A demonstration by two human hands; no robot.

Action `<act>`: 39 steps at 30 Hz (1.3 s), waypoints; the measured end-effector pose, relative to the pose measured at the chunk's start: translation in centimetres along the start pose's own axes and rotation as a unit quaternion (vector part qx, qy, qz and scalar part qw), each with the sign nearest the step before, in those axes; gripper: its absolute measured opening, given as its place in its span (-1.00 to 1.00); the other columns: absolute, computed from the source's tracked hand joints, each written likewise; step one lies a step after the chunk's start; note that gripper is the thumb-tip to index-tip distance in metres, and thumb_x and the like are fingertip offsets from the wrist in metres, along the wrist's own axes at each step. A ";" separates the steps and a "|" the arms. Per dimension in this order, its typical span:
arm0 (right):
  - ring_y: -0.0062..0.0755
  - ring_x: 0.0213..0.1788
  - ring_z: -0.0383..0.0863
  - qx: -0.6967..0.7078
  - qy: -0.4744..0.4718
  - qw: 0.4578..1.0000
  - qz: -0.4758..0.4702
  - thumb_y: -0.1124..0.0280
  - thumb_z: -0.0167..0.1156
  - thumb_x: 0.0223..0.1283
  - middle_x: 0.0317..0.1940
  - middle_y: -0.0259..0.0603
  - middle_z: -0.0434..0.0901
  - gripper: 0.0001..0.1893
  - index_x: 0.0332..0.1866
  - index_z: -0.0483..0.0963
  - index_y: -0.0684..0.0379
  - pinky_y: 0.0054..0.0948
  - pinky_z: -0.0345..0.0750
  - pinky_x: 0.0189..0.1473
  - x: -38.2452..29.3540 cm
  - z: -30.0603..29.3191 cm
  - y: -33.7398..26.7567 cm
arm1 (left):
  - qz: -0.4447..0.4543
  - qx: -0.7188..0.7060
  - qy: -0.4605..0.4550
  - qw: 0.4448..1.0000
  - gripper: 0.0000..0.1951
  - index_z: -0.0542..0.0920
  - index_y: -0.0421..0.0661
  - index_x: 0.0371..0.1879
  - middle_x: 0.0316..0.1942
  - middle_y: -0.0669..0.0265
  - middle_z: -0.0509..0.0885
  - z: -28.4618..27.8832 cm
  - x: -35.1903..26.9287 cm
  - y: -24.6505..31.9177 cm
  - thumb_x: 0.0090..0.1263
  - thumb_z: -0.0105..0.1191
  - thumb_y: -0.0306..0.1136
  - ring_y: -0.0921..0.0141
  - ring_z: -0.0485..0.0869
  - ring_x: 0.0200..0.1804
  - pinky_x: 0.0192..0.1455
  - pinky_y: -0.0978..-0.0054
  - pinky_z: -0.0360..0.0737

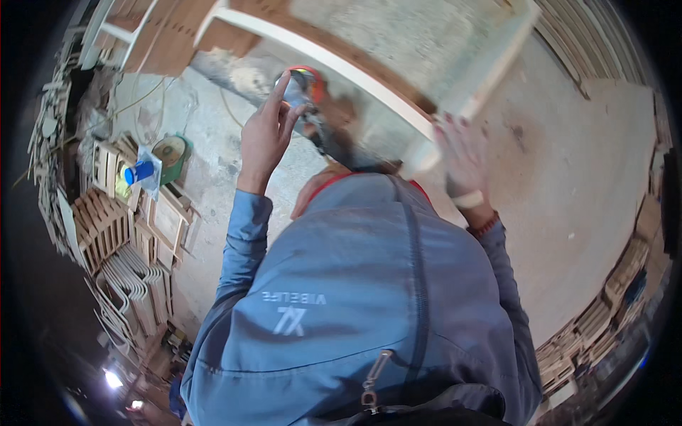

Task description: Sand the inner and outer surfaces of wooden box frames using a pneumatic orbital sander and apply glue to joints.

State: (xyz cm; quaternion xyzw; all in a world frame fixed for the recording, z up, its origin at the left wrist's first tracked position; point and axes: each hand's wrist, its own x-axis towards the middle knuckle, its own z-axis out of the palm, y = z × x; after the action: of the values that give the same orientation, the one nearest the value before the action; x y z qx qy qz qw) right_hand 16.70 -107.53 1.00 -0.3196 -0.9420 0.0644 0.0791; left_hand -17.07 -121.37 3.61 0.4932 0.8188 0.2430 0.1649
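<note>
A large frame with a white-edged wooden board (341, 58) stands in front of me, its pale rail (495, 80) running off at the right. My left hand (266, 133) is raised with the index finger stretched out, over the floor and near a round red-rimmed object (314, 82) whose kind I cannot tell. Nothing shows in that hand. My right hand (463, 149) is blurred, fingers spread, at the frame's near right corner; whether it touches the frame I cannot tell. A dark, blurred thing (341, 146) lies between my hands.
To the left are a green round container (178, 160), a blue cup-like object (139, 172), slatted wooden parts (101, 229) and stacked curved pieces (130, 282). A yellowish hose or cord (141, 98) crosses the concrete floor. Long boards (591, 40) lie at the upper right; wood stacks line the right edge.
</note>
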 end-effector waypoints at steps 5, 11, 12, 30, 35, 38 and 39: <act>-0.03 0.44 0.24 0.057 0.081 0.978 0.185 0.46 0.06 0.27 0.35 0.11 0.31 -0.41 0.42 0.19 0.28 -0.19 0.22 0.42 1.5 -1.2 1.9 | -0.066 -0.056 0.196 0.977 -0.54 0.50 -0.02 0.27 -0.51 0.23 0.57 -4.5 5.4 -10.2 0.40 0.16 -0.23 0.30 0.52 -0.47 -0.33 0.33 0.49; -0.25 0.51 0.10 0.470 0.198 0.706 0.492 0.17 -0.15 0.51 0.51 -0.09 0.09 -0.38 0.53 -0.02 0.25 -0.35 0.09 0.45 -0.7 3.9 0.7 | -0.017 -0.014 0.291 0.956 -0.83 0.70 -0.15 -0.19 -0.43 0.26 0.63 -6.0 13.8 -19.8 0.39 0.17 -0.33 0.37 0.58 -0.40 -0.23 0.48 0.53; -0.24 0.52 0.08 0.413 0.197 0.716 0.528 0.09 -0.18 0.51 0.53 -0.14 0.07 -0.35 0.54 -0.04 0.23 -0.34 0.08 0.46 -0.7 6.0 1.1 | -0.050 -0.179 0.248 0.951 -0.84 0.69 -0.17 -0.19 -0.38 0.31 0.66 -5.6 14.5 -20.3 0.39 0.16 -0.35 0.44 0.60 -0.35 -0.20 0.51 0.54; -0.22 0.16 0.48 0.423 0.161 0.706 0.544 0.19 0.16 0.31 0.19 0.00 0.42 -0.37 0.35 0.23 0.39 -0.32 0.46 0.16 4.7 3.6 -3.5 | -0.201 0.081 0.211 0.953 -0.83 0.74 0.05 -0.22 -0.22 0.22 0.70 -3.8 24.7 -30.3 0.29 0.15 -0.25 0.15 0.67 -0.11 -0.07 0.22 0.60; -0.36 0.04 0.53 0.458 0.088 0.733 0.496 0.31 0.14 0.32 0.02 -0.15 0.53 -0.61 0.14 0.43 0.33 -0.39 0.49 0.06 1.7 3.7 -0.9 | -0.168 0.201 0.180 0.948 -0.82 0.74 0.03 -0.27 -0.23 0.18 0.71 -1.4 26.2 -33.0 0.28 0.12 -0.23 0.17 0.68 -0.11 -0.11 0.15 0.61; -0.12 0.19 0.52 0.058 -0.032 0.959 0.274 0.34 0.00 0.40 0.11 -0.02 0.57 -0.67 0.14 0.48 0.27 -0.25 0.41 0.27 0.4 3.6 -1.6 | -0.079 0.309 0.199 0.926 -0.74 0.73 0.02 -0.43 -0.40 0.20 0.73 -0.6 26.8 -36.5 0.27 0.14 -0.07 0.21 0.72 -0.38 -0.41 0.17 0.62; -0.11 0.19 0.51 0.159 -0.035 0.916 0.367 0.31 -0.02 0.42 0.09 -0.01 0.55 -0.65 0.17 0.46 0.27 -0.24 0.42 0.24 0.6 3.6 -1.9 | -0.023 0.312 0.188 0.931 -0.72 0.75 0.03 -0.41 -0.43 0.20 0.73 -0.9 27.0 -37.7 0.28 0.12 -0.05 0.20 0.71 -0.42 -0.45 0.18 0.61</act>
State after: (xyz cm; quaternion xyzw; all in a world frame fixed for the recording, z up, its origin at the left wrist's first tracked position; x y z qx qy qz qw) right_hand 14.42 -108.97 -2.18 -0.6235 -0.7381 0.2490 0.0671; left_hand -57.29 -112.51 -17.61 0.4461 0.8805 0.0598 -0.1485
